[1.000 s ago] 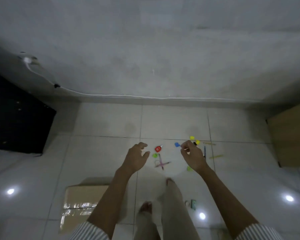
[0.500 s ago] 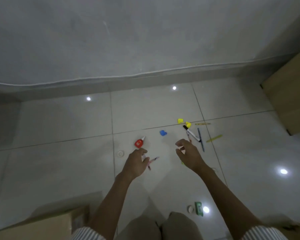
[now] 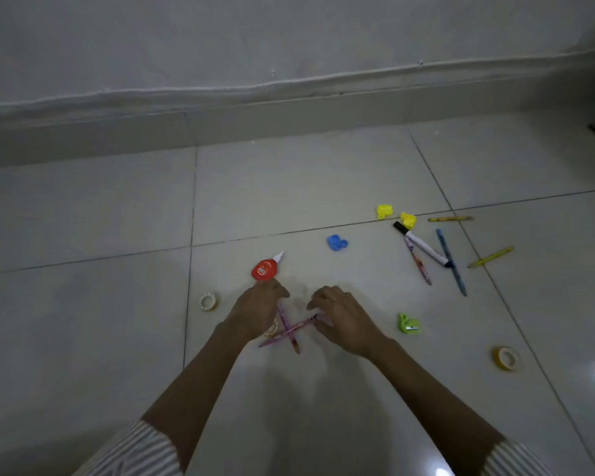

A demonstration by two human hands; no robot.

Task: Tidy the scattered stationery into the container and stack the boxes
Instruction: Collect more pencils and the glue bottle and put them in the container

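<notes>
No text can be read. The red glue bottle [image 3: 264, 269], at eleven o'clock from the crossed pencils [image 3: 289, 330], carries a small pale label [image 3: 262, 270]; its print is too blurred. The pencils' patterned markings are also illegible.

One view only: head cam, wide-angle, worn by the person, looking fwd & down from above onto a tiled floor [image 3: 117, 338]. Faces the wall [image 3: 289, 36] & its skirting [image 3: 289, 115], which run across the top of frame, bowed by the lens. Both forearms [image 3: 200, 383] enter from the bottom edge; left hand [image 3: 255, 312] & right hand [image 3: 344, 319] sit near centre, close to the cam. The scattered stationery [image 3: 423, 247] lies mid-frame to centre-right, a bit farther out twd the wall.
</notes>
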